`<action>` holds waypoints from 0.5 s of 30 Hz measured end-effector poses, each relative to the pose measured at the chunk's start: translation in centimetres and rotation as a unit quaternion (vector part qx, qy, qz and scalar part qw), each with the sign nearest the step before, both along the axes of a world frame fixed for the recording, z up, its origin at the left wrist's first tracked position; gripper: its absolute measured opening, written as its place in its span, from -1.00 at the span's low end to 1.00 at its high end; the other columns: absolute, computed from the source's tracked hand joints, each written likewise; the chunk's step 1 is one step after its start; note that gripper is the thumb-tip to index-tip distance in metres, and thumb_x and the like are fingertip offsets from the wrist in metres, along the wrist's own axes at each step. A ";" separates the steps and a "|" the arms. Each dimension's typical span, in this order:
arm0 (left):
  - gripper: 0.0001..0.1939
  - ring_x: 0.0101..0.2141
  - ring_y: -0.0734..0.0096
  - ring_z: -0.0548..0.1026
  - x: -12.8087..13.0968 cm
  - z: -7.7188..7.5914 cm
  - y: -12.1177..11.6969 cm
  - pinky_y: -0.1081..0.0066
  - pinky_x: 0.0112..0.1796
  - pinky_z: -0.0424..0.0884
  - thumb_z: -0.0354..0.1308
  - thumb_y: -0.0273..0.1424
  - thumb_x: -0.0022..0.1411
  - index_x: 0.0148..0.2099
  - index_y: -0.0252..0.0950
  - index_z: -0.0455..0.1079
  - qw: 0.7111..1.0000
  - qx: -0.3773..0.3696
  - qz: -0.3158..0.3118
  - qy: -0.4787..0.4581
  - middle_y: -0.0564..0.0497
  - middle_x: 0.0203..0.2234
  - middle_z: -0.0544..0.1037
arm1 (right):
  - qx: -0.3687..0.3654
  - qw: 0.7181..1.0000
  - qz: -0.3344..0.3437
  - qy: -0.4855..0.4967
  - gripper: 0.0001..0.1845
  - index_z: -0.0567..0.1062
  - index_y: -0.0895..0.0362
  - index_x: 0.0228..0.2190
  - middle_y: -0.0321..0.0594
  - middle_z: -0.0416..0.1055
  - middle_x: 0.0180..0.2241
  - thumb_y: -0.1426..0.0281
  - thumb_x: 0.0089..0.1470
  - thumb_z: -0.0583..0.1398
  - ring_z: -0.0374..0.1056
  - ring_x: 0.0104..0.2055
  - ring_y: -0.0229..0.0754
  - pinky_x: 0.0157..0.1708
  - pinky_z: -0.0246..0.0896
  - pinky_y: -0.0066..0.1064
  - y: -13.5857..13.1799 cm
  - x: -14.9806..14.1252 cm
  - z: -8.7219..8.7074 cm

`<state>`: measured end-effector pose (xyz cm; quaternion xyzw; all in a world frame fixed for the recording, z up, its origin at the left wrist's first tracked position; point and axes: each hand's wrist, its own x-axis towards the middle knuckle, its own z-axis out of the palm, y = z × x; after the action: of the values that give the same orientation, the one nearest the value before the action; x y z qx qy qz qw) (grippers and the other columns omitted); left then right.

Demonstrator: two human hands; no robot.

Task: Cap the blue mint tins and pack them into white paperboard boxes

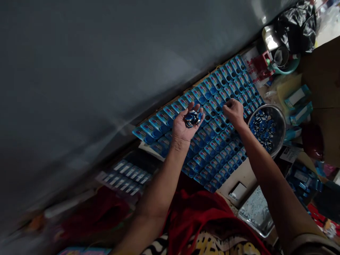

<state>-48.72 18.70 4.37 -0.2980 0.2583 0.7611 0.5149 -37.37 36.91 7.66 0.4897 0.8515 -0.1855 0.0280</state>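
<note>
Palm up and cupped, my left hand [183,129] holds a small heap of round blue-and-silver discs [191,119], like little tins or caps. My right hand [233,112] is closed in a pinch over the rows of blue cards; whatever it may hold is hidden. Beneath both hands, the blue printed cards [204,156] lie in slanting rows, each with a round spot at one end. Many spots look blue, while others, mostly around and beyond my right hand, look dark. A metal bowl [283,132] of similar discs stands just right of my right wrist.
A clear tray [265,233] with small pale bits and a small white-topped box [238,191] lie at the near right. Blue packets [297,97] and a black plastic bag [299,26] are further right. A grey wall [92,71] borders the far-left side.
</note>
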 end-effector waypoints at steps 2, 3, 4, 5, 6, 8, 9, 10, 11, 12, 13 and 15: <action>-0.74 -0.01 0.24 0.68 -0.2 0.1 0.3 0.11 0.13 0.56 0.06 -0.41 0.44 0.03 -0.25 0.55 1.000 -0.001 -0.002 -0.003 -0.07 -0.12 0.72 | -0.032 0.999 0.002 0.038 -0.77 0.62 0.13 -0.34 -0.27 0.57 -0.37 0.46 0.05 0.14 0.45 -0.28 -0.16 -0.23 0.26 -0.40 0.1 -0.2 -0.6; -0.75 -0.02 0.24 0.68 -0.4 0.1 0.4 0.11 0.13 0.56 0.06 -0.42 0.43 0.02 -0.26 0.55 1.000 -0.003 -0.002 -0.005 -0.08 -0.13 0.72 | -0.043 0.998 0.010 0.048 -0.75 0.62 0.13 -0.32 -0.27 0.57 -0.37 0.47 0.06 0.13 0.44 -0.29 -0.17 -0.23 0.26 -0.41 0.1 -0.3 -0.8; -0.75 -0.03 0.25 0.68 -0.5 0.2 0.6 0.11 0.13 0.56 0.06 -0.43 0.43 0.00 -0.27 0.55 1.000 -0.005 -0.003 -0.007 -0.08 -0.14 0.72 | -0.048 0.997 0.022 0.052 -0.73 0.63 0.13 -0.29 -0.27 0.57 -0.34 0.48 0.07 0.13 0.45 -0.27 -0.17 -0.22 0.27 -0.41 0.1 -0.3 -1.0; -0.76 -0.04 0.25 0.69 -0.6 0.2 0.8 0.11 0.13 0.56 0.06 -0.43 0.43 -0.01 -0.28 0.55 1.000 -0.004 -0.004 -0.008 -0.07 -0.15 0.72 | -0.045 0.997 0.037 0.046 -0.71 0.64 0.13 -0.26 -0.25 0.58 -0.31 0.48 0.09 0.13 0.46 -0.24 -0.16 -0.19 0.28 -0.40 0.0 -0.3 -1.2; -0.76 -0.03 0.26 0.69 -0.6 0.3 0.9 0.12 0.14 0.56 0.05 -0.43 0.44 -0.02 -0.28 0.55 1.000 -0.002 -0.005 -0.008 -0.07 -0.15 0.72 | -0.036 0.997 0.055 0.033 -0.71 0.65 0.12 -0.23 -0.22 0.59 -0.26 0.48 0.12 0.13 0.47 -0.20 -0.14 -0.14 0.29 -0.38 -0.1 -0.3 -1.3; -0.75 0.02 0.24 0.67 -0.7 0.5 1.3 0.12 0.16 0.54 0.04 -0.42 0.45 -0.02 -0.28 0.56 1.000 0.006 -0.008 -0.003 -0.07 -0.12 0.72 | -0.008 0.996 0.092 -0.010 -0.71 0.66 0.11 -0.18 -0.14 0.60 -0.15 0.46 0.18 0.14 0.49 -0.12 -0.11 -0.08 0.29 -0.35 -0.4 -0.3 -1.3; -0.74 0.06 0.23 0.66 -0.7 0.5 1.5 0.11 0.17 0.53 0.04 -0.41 0.45 0.00 -0.27 0.56 1.000 0.011 -0.010 0.002 -0.08 -0.09 0.72 | 0.003 0.993 0.111 -0.037 -0.71 0.67 0.11 -0.16 -0.11 0.59 -0.10 0.45 0.22 0.14 0.49 -0.10 -0.09 -0.08 0.28 -0.34 -0.6 -0.4 -1.2; -0.73 0.10 0.21 0.64 -0.7 0.6 1.8 0.10 0.18 0.52 0.04 -0.40 0.45 0.02 -0.26 0.56 1.000 0.016 -0.012 0.007 -0.08 -0.07 0.71 | 0.011 0.990 0.126 -0.065 -0.70 0.67 0.11 -0.15 -0.08 0.58 -0.06 0.44 0.25 0.13 0.50 -0.09 -0.08 -0.10 0.27 -0.33 -0.7 -0.5 -1.1; -0.72 0.12 0.19 0.62 -0.7 0.6 2.0 0.09 0.19 0.52 0.05 -0.40 0.45 0.04 -0.25 0.56 1.000 0.020 -0.014 0.011 -0.09 -0.05 0.71 | 0.017 0.986 0.137 -0.092 -0.70 0.66 0.11 -0.15 -0.07 0.57 -0.04 0.43 0.28 0.12 0.50 -0.09 -0.07 -0.12 0.27 -0.33 -0.8 -0.7 -1.0; -0.71 0.14 0.17 0.61 -0.7 0.6 2.2 0.08 0.20 0.51 0.05 -0.39 0.45 0.06 -0.24 0.56 0.999 0.025 -0.015 0.014 -0.09 -0.04 0.71 | 0.022 0.983 0.143 -0.117 -0.70 0.66 0.10 -0.15 -0.07 0.57 -0.03 0.43 0.29 0.11 0.51 -0.09 -0.06 -0.15 0.26 -0.32 -0.8 -1.0 -0.9; -0.71 0.16 0.16 0.60 -0.7 0.6 2.5 0.07 0.20 0.51 0.05 -0.39 0.45 0.06 -0.24 0.56 0.999 0.030 -0.017 0.014 -0.10 -0.03 0.71 | 0.026 0.980 0.144 -0.139 -0.72 0.65 0.09 -0.15 -0.08 0.58 -0.03 0.42 0.30 0.12 0.51 -0.08 -0.04 -0.17 0.26 -0.32 -0.7 -1.3 -0.8; -0.70 0.18 0.15 0.59 -0.6 0.4 2.9 0.06 0.21 0.50 0.02 -0.39 0.46 0.04 -0.25 0.57 0.999 0.037 -0.025 0.010 -0.10 -0.01 0.71 | 0.020 0.974 0.132 -0.182 -0.78 0.63 0.05 -0.14 -0.12 0.60 -0.04 0.41 0.26 0.19 0.52 -0.04 0.00 -0.18 0.27 -0.32 -0.2 -2.2 -0.7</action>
<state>-49.33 21.56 4.77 -0.2644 0.2424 0.7602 0.5417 -39.53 36.75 6.99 0.3994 0.8926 -0.0704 0.1970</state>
